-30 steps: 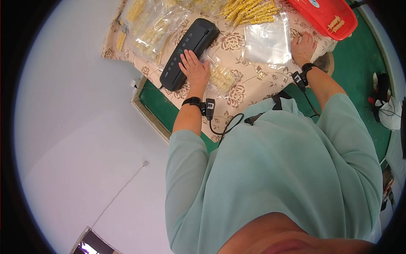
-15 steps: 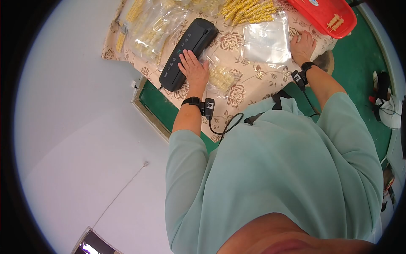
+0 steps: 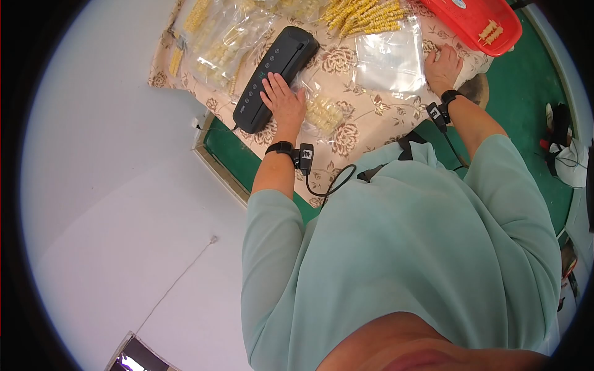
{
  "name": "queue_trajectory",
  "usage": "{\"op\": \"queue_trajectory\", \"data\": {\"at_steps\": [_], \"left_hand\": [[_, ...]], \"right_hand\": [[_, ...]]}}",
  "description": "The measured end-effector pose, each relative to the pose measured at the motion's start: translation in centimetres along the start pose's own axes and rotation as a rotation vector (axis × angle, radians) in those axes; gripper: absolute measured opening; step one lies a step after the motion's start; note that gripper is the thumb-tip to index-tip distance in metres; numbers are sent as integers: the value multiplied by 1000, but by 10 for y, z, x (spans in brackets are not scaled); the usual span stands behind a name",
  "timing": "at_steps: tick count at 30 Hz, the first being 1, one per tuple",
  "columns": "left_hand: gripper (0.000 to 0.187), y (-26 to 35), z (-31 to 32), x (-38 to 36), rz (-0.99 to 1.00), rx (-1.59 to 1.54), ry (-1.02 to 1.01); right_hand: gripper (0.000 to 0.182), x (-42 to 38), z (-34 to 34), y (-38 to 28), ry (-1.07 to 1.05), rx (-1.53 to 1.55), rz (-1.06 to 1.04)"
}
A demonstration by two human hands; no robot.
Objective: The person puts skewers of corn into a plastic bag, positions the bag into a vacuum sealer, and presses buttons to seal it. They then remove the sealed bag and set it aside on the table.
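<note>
My left hand (image 3: 285,104) lies with fingers spread on the right side of a black sealing machine (image 3: 272,80), whose small display is lit. A clear bag with pale corn pieces (image 3: 323,116) extends from the machine, just right of that hand. My right hand (image 3: 443,68) rests flat on the flowered tablecloth (image 3: 385,120), fingers apart and holding nothing. Beside its fingertips, to the left, lie flat clear plastic bags (image 3: 390,62). Behind these bags is a pile of thin yellow corn cobs (image 3: 371,15).
Filled clear bags (image 3: 219,55) of corn lie left of the machine, near a loose cob piece (image 3: 176,60). A red basin (image 3: 473,21) with a few cob pieces stands at the back right. The machine's cord hangs at the left table edge. Green floor (image 3: 544,74) shows at the right.
</note>
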State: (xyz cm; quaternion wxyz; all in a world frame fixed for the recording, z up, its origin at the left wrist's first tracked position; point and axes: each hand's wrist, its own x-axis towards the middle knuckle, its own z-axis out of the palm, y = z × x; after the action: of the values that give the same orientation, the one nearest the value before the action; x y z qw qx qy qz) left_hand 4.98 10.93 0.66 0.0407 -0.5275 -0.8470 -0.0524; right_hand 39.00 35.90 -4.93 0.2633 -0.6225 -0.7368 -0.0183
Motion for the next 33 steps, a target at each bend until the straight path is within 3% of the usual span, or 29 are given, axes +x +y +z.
{"op": "queue_trajectory", "data": {"at_steps": [33], "left_hand": [[87, -1, 2, 0, 6, 2, 4]], "right_hand": [[35, 1, -2, -1, 9, -5, -9]]}}
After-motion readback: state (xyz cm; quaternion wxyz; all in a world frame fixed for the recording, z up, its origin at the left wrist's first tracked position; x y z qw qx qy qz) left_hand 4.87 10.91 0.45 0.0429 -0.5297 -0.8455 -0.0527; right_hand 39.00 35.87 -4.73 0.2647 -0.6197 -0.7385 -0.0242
